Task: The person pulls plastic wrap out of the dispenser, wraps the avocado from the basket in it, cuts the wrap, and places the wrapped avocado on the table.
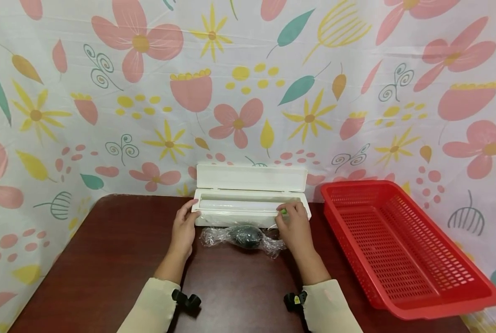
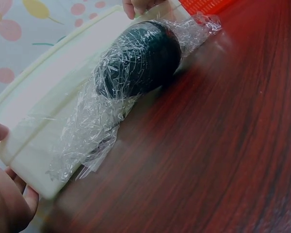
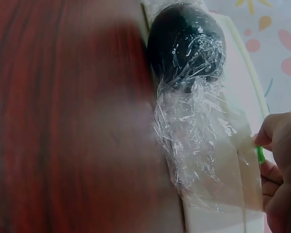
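A long white cling film dispenser lies at the back of the table with its lid raised. Inside it is a white roll of film. My left hand holds the dispenser's left end, thumb on top and fingers around the end in the left wrist view. Near the right end, my right hand pinches a small green slider between thumb and fingers. Right in front of the dispenser rests a dark green, rounded object, its exact kind unclear, wrapped in clear film with loose ends both sides.
A red perforated basket stands on the right side of the table, close to the right forearm. The dark wooden table meets a flower-printed cloth behind. Both wrists wear small black devices.
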The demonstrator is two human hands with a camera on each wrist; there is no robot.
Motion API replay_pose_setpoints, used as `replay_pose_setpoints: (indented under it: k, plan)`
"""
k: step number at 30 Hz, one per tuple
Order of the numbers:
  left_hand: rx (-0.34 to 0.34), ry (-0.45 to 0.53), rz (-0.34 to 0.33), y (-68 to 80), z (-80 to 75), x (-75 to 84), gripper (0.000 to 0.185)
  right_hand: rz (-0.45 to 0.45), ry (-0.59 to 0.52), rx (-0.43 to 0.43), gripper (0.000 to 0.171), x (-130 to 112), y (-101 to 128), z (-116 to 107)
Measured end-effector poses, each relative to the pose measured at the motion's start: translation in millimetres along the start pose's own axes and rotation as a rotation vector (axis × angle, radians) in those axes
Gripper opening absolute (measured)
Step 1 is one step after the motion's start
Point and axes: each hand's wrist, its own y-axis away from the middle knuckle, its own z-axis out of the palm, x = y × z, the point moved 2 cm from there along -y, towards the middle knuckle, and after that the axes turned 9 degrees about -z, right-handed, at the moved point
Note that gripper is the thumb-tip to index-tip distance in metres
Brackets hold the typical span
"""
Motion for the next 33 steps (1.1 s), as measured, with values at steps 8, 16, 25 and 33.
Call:
replay_pose_setpoints:
  k: [8,16,25,33]
  plan:
    - [-0.010,-0.016,-0.006,-1.4,0.0,0.1,0.039,-0.027,0.020,0.017,0.010,0.9,-1.2,-0.9]
    - [-0.005,0.006,-0.016,-1.8,-0.8,-1.4,0.039,-0.007,0.025,0.009,0.012,2.3,-1.7,-3.4]
    - [-0.011,-0.005,-0.014,-0.3,-0.5,0.5,0.038,0.009,0.081,-0.013,0.012,5.7,-3.3,-4.8]
    - [0.010,0.000,-0.014,-0.3,-0.1,1.0,0.040,-0.009,0.072,0.010,0.012,5.7,-4.8,-6.1]
